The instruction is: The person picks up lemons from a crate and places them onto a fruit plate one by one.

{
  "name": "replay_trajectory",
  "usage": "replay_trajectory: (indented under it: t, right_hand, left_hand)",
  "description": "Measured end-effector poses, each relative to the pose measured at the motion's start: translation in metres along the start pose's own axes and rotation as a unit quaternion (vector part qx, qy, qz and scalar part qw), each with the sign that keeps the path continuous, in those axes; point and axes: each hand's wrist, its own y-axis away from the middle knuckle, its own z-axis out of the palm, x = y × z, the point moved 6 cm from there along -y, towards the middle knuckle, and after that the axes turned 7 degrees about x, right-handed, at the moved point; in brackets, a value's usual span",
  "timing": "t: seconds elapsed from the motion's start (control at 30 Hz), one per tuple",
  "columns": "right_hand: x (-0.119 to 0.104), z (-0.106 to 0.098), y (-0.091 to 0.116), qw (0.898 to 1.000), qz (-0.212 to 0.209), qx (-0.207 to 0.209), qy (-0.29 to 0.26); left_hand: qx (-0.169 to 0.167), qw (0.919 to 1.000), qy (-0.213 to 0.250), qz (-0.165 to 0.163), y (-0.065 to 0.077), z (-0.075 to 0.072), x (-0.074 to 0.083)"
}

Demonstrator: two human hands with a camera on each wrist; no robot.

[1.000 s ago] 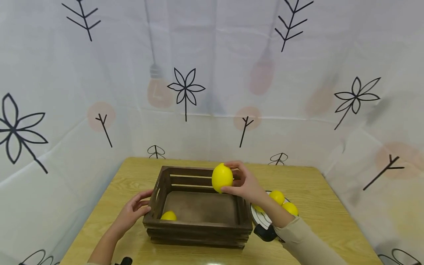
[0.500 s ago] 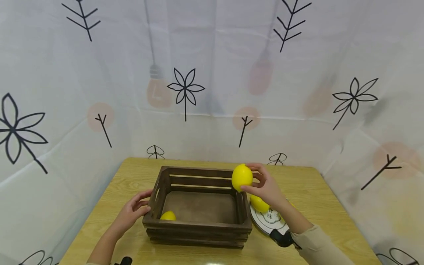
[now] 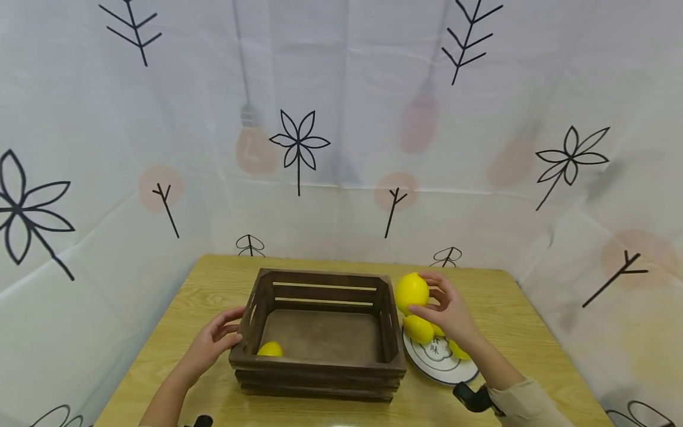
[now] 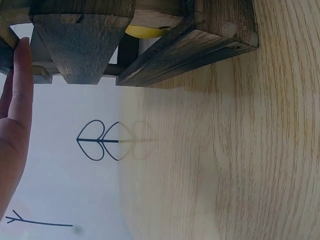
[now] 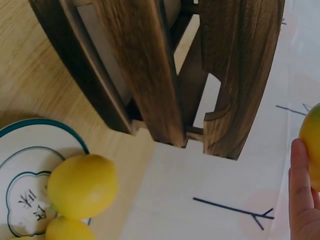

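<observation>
My right hand (image 3: 448, 308) grips a yellow lemon (image 3: 412, 293) between thumb and fingers, above the far side of a white plate (image 3: 443, 370) with a dark rim. Several more lemons (image 3: 418, 329) lie on that plate, partly hidden by the hand and forearm. The right wrist view catches the held lemon (image 5: 312, 145) only at its edge. A dark brown slatted wooden crate (image 3: 320, 367) stands left of the plate, one lemon (image 3: 270, 349) visible in its front left corner. My left hand (image 3: 210, 341) rests against the crate's left end, fingers touching the wood.
The crate and plate stand on a light wood-grain table (image 3: 213, 279). Behind it hangs a white cloth (image 3: 341, 225) printed with plants and bulbs. Black wrist camera mounts (image 3: 472, 397) show near both forearms.
My right hand has carried the lemon rightward, from over the crate's back right part to over the plate, and slightly down. The left hand and the crate stay in place.
</observation>
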Motion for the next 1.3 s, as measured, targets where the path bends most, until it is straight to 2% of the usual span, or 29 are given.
replay_trajectory:
  t: [0.43,0.9,1.3]
  right_hand:
    - [0.012,-0.016,0.012,0.999,0.018,0.023,0.035]
    - [0.044,-0.034,0.026,0.993,0.076,0.060,0.063]
    - [0.078,-0.036,0.039,0.983,0.145,0.086,0.080]
  left_hand:
    - [0.002,1.0000,0.006,-0.004,-0.001,0.001,-0.001]
    - [-0.003,0.9998,0.002,0.018,-0.002,0.001,0.000]
    - [0.000,1.0000,0.001,0.007,0.000,0.000,0.000]
